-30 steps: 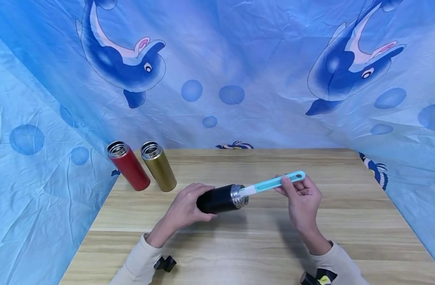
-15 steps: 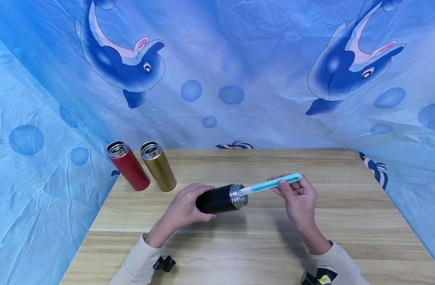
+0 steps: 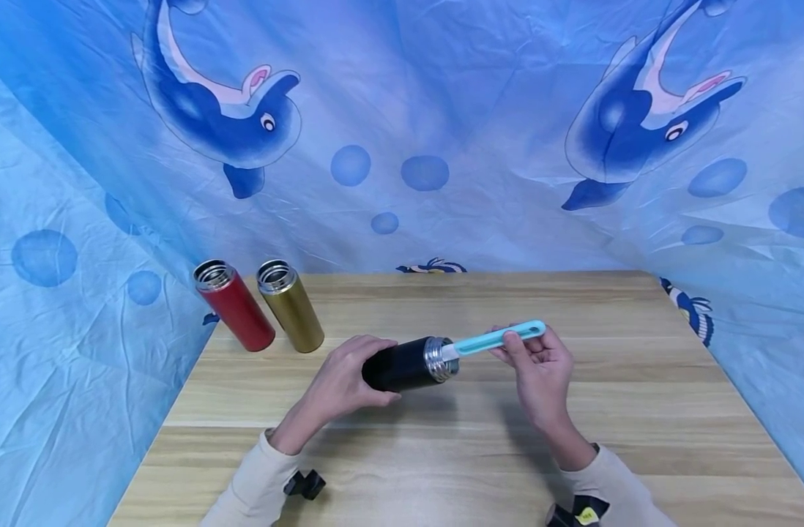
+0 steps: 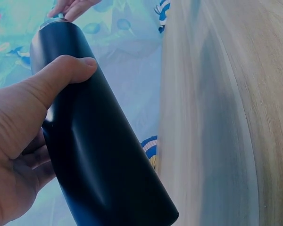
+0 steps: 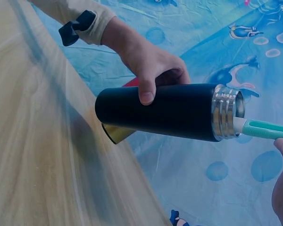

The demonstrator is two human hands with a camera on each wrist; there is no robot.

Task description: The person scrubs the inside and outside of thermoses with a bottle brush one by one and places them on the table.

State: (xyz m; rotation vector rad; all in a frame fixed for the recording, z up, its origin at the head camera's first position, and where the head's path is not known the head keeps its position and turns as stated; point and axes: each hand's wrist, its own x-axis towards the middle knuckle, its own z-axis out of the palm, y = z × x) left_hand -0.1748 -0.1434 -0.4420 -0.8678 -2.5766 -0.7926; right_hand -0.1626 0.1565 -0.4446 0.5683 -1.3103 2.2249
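My left hand (image 3: 349, 373) grips a black thermos bottle (image 3: 398, 366) round its body, thumb along one side. The bottle lies nearly level above the table, its lidless steel mouth (image 5: 228, 112) pointing right. From that mouth sticks the turquoise and white handle of a bottle brush (image 3: 497, 339); its head is hidden inside the bottle. My right hand (image 3: 540, 369) pinches the handle near its far end, thumb on top. In the left wrist view the bottle (image 4: 99, 146) fills the middle, with the right hand's fingers (image 4: 78, 8) beyond its mouth.
A red thermos bottle (image 3: 237, 307) and a gold thermos bottle (image 3: 293, 311) stand upright without lids at the table's back left. The wooden table (image 3: 455, 468) reaches back to a blue curtain (image 3: 481, 132) printed with dolphins, which also hangs along both sides.
My right hand has moved left, pushing the brush deeper into the bottle, so less of the handle shows. The left hand and the black bottle have stayed almost in place.
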